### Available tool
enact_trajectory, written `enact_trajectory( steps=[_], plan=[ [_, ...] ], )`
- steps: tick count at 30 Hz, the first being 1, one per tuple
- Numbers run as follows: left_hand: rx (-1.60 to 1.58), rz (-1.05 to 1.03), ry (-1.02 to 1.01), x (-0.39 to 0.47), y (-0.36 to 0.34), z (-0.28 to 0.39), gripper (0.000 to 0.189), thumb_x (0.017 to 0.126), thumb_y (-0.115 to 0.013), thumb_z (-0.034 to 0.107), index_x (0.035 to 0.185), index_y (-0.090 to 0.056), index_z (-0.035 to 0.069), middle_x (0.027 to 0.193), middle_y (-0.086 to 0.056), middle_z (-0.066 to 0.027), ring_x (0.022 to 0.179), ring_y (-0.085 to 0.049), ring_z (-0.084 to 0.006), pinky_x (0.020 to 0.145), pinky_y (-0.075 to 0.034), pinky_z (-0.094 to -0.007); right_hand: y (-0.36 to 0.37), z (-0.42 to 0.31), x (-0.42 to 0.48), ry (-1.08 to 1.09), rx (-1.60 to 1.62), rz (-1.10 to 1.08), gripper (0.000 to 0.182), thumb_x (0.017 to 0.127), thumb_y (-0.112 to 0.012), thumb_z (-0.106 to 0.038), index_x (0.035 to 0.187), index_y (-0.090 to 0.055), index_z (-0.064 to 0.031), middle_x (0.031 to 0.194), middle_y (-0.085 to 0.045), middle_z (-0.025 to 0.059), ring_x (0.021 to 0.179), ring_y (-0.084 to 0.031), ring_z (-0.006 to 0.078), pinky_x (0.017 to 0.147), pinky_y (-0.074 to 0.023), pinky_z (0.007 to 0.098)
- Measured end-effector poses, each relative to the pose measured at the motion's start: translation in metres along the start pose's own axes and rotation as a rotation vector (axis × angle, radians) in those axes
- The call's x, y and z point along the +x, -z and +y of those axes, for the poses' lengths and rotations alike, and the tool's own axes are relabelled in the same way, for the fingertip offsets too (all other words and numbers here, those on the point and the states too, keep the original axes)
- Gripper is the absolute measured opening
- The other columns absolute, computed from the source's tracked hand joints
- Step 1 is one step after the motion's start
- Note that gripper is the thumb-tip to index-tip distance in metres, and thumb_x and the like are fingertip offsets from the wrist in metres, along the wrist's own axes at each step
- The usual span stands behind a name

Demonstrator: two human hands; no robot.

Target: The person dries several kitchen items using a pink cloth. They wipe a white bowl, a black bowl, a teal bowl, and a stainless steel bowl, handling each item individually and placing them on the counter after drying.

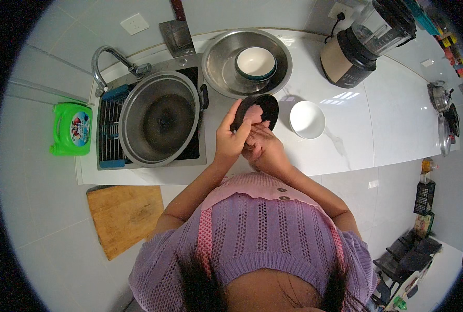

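My left hand [231,136] grips the near left rim of a dark bowl [271,108], which is tilted above the counter's front part. Pink pieces that look like raw meat [254,113] lie in the bowl. My right hand [268,146] is at the bowl's near side, with more of the pink pieces [256,153] in its bent fingers. To the right of the hands, a white bowl [307,120] stands on the counter. Behind them, a wide steel basin [219,58] holds a bowl with a white inside and a dark green outside [256,63].
A large metal pot [165,117] rests over the sink at left, below a curved faucet [110,58]. A cleaver [176,35] stands against the wall. A blender [356,54] is at back right, a green jug [73,128] far left, a wooden cutting board [126,218] below the counter.
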State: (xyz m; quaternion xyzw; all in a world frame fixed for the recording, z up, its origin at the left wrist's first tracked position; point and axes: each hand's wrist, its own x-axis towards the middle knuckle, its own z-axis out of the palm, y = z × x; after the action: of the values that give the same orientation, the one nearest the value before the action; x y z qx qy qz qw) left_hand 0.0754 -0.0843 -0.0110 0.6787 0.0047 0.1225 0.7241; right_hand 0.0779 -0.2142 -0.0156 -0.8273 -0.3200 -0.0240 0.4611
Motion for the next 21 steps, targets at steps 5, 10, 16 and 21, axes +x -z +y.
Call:
enact_trajectory(
  steps=[5,10,16,21],
  plan=[
    [0.024,-0.030,0.055,0.005,0.004,0.010,0.046,0.088,-0.056,0.006,0.130,-0.042,-0.004,0.115,-0.057,-0.0112,0.102,-0.054,-0.0133,0.088,-0.043,-0.0255,0.003,-0.008,0.005,-0.069,0.156,-0.053,0.037,0.072,-0.062,-0.007,0.108,-0.061,-0.0103,0.114,-0.059,0.0127,0.105,-0.055,0.0307,0.091,-0.0426,0.0339],
    [0.032,-0.040,0.088,0.009,0.008,0.017,0.045,0.089,-0.057,0.008,0.130,-0.043,-0.004,0.116,-0.056,-0.0109,0.101,-0.054,-0.0131,0.089,-0.042,-0.0254,0.002,0.015,-0.005,0.040,-0.179,-0.071,0.033,0.075,-0.063,-0.017,0.108,-0.062,-0.0136,0.113,-0.060,0.0083,0.104,-0.057,0.0264,0.083,-0.0472,0.0387],
    [0.053,-0.158,0.172,0.014,0.008,0.020,0.047,0.089,-0.058,0.015,0.131,-0.045,0.001,0.116,-0.057,-0.0078,0.099,-0.054,-0.0125,0.088,-0.042,-0.0260,0.009,0.025,-0.010,0.106,-0.756,0.014,0.029,0.076,-0.061,-0.028,0.101,-0.065,-0.0141,0.115,-0.059,0.0040,0.106,-0.055,0.0202,0.073,-0.0501,0.0372],
    [0.023,-0.136,0.149,0.017,0.005,0.024,0.047,0.089,-0.058,0.015,0.131,-0.045,0.001,0.114,-0.057,-0.0087,0.099,-0.054,-0.0120,0.087,-0.043,-0.0255,0.007,0.028,-0.011,0.188,-0.634,0.087,0.028,0.070,-0.068,-0.016,0.096,-0.065,-0.0081,0.103,-0.061,0.0065,0.097,-0.058,0.0238,0.071,-0.0499,0.0366]
  ],
)
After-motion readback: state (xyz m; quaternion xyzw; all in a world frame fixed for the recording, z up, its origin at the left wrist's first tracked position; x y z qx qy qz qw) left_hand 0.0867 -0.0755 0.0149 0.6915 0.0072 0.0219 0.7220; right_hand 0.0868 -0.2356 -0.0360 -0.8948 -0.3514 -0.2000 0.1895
